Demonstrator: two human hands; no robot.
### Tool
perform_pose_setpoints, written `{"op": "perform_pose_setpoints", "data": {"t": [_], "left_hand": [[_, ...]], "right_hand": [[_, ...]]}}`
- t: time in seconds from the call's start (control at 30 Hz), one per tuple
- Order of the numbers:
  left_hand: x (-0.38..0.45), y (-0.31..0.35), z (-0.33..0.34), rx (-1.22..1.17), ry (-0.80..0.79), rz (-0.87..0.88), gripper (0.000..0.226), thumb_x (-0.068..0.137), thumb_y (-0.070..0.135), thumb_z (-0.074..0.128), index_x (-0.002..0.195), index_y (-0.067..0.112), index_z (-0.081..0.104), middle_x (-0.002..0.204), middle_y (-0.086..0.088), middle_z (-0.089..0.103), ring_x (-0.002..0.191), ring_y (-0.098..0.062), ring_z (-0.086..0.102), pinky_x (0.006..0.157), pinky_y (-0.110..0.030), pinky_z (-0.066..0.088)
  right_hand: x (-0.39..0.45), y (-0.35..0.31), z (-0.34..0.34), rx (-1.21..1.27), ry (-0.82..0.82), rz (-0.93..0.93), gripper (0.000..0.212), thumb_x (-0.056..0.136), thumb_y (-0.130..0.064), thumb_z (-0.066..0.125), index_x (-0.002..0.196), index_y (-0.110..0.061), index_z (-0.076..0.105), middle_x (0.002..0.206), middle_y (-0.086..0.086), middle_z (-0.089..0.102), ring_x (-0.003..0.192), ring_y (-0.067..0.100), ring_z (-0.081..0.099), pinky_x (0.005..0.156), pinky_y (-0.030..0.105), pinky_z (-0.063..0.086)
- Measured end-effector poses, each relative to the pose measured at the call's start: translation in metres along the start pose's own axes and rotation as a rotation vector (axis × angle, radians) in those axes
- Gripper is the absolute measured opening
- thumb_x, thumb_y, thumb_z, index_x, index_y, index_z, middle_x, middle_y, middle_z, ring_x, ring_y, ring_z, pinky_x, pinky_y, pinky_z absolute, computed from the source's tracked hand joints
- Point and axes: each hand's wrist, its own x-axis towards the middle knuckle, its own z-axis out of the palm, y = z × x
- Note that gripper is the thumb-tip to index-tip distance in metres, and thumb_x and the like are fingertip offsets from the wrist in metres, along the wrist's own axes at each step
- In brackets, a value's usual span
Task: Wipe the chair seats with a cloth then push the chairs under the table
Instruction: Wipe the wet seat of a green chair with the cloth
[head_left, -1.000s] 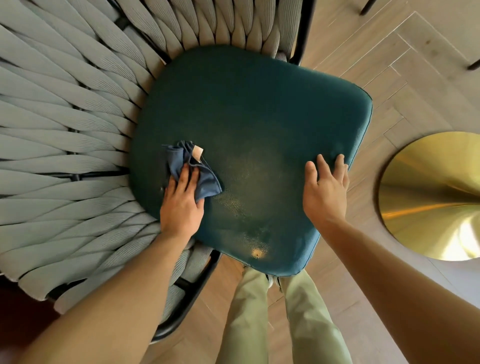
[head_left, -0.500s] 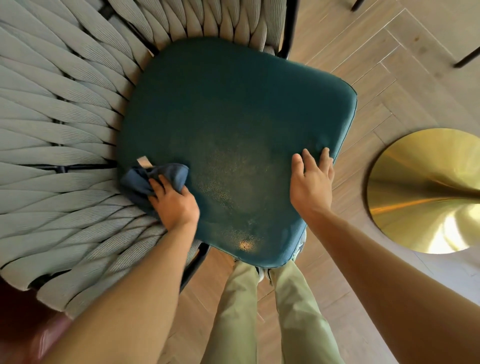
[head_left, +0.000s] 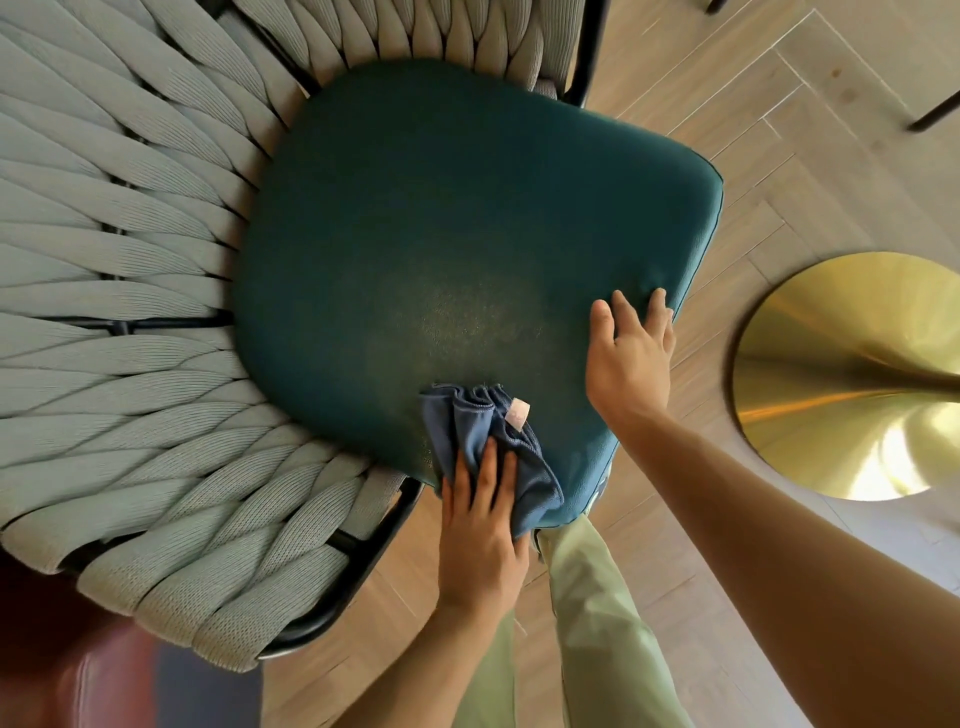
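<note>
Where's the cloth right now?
Head view, lower centre: the blue cloth lies bunched at the near edge of the green seat, pressed under the left hand, with the right hand resting on the seat beside it.

cloth (head_left: 488, 441) on seat (head_left: 467, 234) front edge, table base (head_left: 852, 374) right

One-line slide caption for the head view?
Seat wipe: left hand presses blue cloth onto near edge of teal seat cushion; right hand rests flat alongside.

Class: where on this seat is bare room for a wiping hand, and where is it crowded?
Free: teal padded seat cushion, middle and far side, by the grey woven backrest. Crowded: the near corner, left hand pressing the blue cloth beside the right hand.
</note>
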Motion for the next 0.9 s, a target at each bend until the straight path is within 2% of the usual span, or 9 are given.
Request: {"op": "perform_pose_setpoints", "data": {"t": [0.27,0.33,0.4,0.47,0.57,0.67,0.77,0.83,0.9], "left_hand": [[0.000,0.051,-0.003,-0.214,-0.023,-0.060,0.061,0.089,0.038,0.034,0.146,0.016,0.042,0.158,-0.002,0.030,0.145,-0.033,0.024,0.117,-0.049,0.026],[0.006,0.060,-0.020,-0.513,-0.028,-0.176,0.059,0.089,0.039,0.032,0.143,0.023,0.046,0.152,0.005,0.041,0.142,-0.022,0.031,0.118,-0.040,0.026],[0.020,0.066,-0.051,-1.008,-0.084,-0.409,0.045,0.086,0.040,0.042,0.122,0.024,0.065,0.109,0.007,0.067,0.104,-0.015,0.058,0.091,-0.037,0.047],[0.039,0.057,-0.086,-1.371,-0.157,-0.666,0.029,0.089,0.037,0.054,0.097,0.014,0.069,0.083,0.002,0.065,0.079,-0.017,0.059,0.071,-0.035,0.047],[0.061,0.016,-0.131,-1.735,-0.212,-0.734,0.035,0.102,0.035,0.039,0.113,0.012,0.063,0.110,-0.013,0.070,0.099,-0.026,0.068,0.088,-0.042,0.052],[0.080,-0.025,-0.178,-1.902,0.001,-0.543,0.047,0.103,0.039,0.032,0.135,0.011,0.052,0.127,-0.015,0.064,0.114,-0.029,0.063,0.094,-0.044,0.053],[0.101,-0.053,-0.208,-1.741,0.335,-0.481,0.040,0.101,0.039,0.037,0.127,0.015,0.056,0.126,-0.009,0.064,0.113,-0.022,0.063,0.092,-0.036,0.055],[0.114,-0.065,-0.215,-1.373,0.531,-0.512,0.029,0.099,0.036,0.046,0.113,0.016,0.061,0.116,-0.008,0.066,0.109,-0.021,0.065,0.091,-0.035,0.054],[0.130,-0.083,-0.195,-0.856,0.559,-0.542,0.033,0.097,0.030,0.048,0.113,0.005,0.062,0.114,-0.018,0.065,0.108,-0.032,0.062,0.088,-0.036,0.048]], "right_hand": [[0.004,-0.005,-0.009,0.026,-0.001,0.014,0.048,0.101,-0.049,0.026,0.140,-0.030,0.048,0.162,0.004,0.013,0.147,0.025,0.012,0.115,0.035,0.017],[0.007,-0.004,-0.014,0.036,-0.008,0.013,0.048,0.102,-0.049,0.025,0.136,-0.029,0.052,0.161,0.005,0.018,0.146,0.026,0.016,0.113,0.035,0.020],[0.009,-0.004,-0.017,0.048,-0.008,0.011,0.050,0.102,-0.048,0.025,0.133,-0.025,0.056,0.159,0.006,0.023,0.145,0.026,0.020,0.113,0.035,0.021],[0.011,-0.003,-0.020,0.061,-0.012,0.013,0.053,0.102,-0.048,0.024,0.128,-0.019,0.059,0.157,0.006,0.028,0.145,0.025,0.022,0.114,0.035,0.022],[0.011,-0.003,-0.023,0.081,-0.015,0.014,0.053,0.102,-0.047,0.024,0.120,-0.014,0.062,0.155,0.008,0.030,0.145,0.025,0.022,0.114,0.035,0.021],[0.008,-0.005,-0.020,0.091,-0.016,0.013,0.050,0.103,-0.046,0.024,0.132,-0.021,0.057,0.158,0.007,0.026,0.146,0.024,0.018,0.115,0.034,0.018],[0.005,-0.005,-0.017,0.090,-0.014,0.014,0.051,0.102,-0.048,0.024,0.140,-0.026,0.049,0.161,0.005,0.019,0.147,0.024,0.015,0.117,0.037,0.016],[0.004,-0.004,-0.015,0.080,-0.009,0.013,0.051,0.101,-0.049,0.024,0.141,-0.028,0.047,0.161,0.003,0.017,0.147,0.024,0.014,0.117,0.038,0.016],[0.004,-0.003,-0.013,0.073,-0.002,0.011,0.050,0.101,-0.049,0.025,0.141,-0.029,0.047,0.161,0.002,0.017,0.148,0.023,0.013,0.116,0.038,0.017]]}}
